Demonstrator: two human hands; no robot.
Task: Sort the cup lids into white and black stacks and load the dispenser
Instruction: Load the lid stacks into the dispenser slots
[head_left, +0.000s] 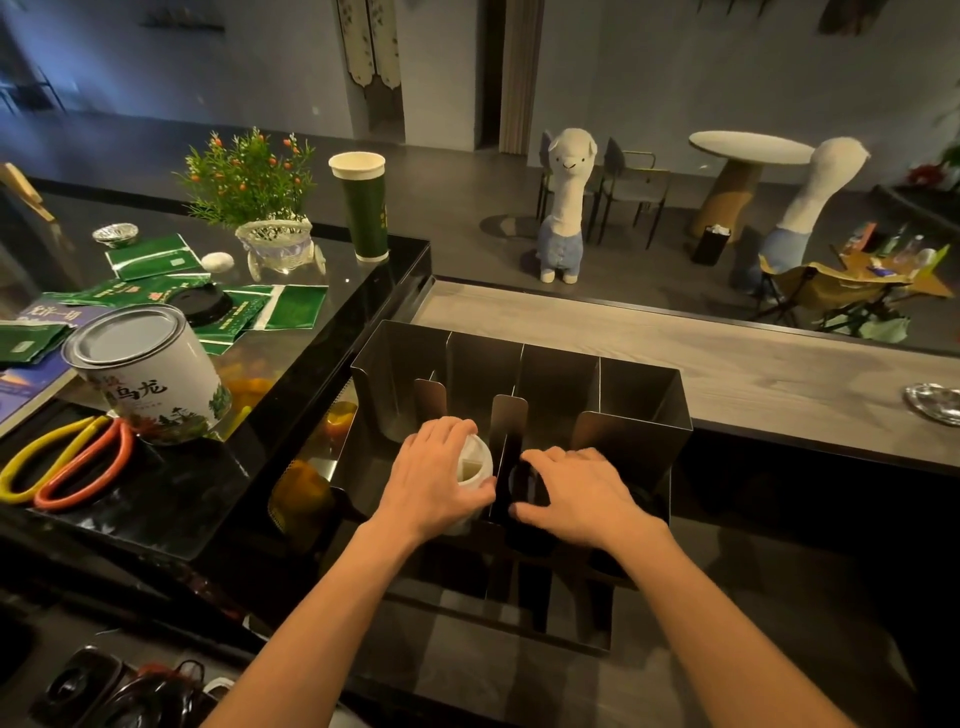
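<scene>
Hands close on lid stacks inside the steel dispenser (639, 395). The left hand (436, 478) wraps its curled fingers and thumb around the white lids (475, 467) in the slot left of the dispenser's centre divider. The right hand (582, 493) clamps over the black lids (527, 483) just right of it. Left of the dispenser, a black counter (208, 499) carries a tea tin (150, 374), scissors (67, 462) and a green cup (363, 208). Beyond the dispenser runs a wooden ledge (727, 364), then a dim room with an alpaca plush (563, 208).

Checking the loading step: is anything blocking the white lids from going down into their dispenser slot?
Nothing visible does. The left hand holds the white lids in a slot of the dispenser; the metal divider stands beside them, with the right hand gripping black lids beyond it.
</scene>
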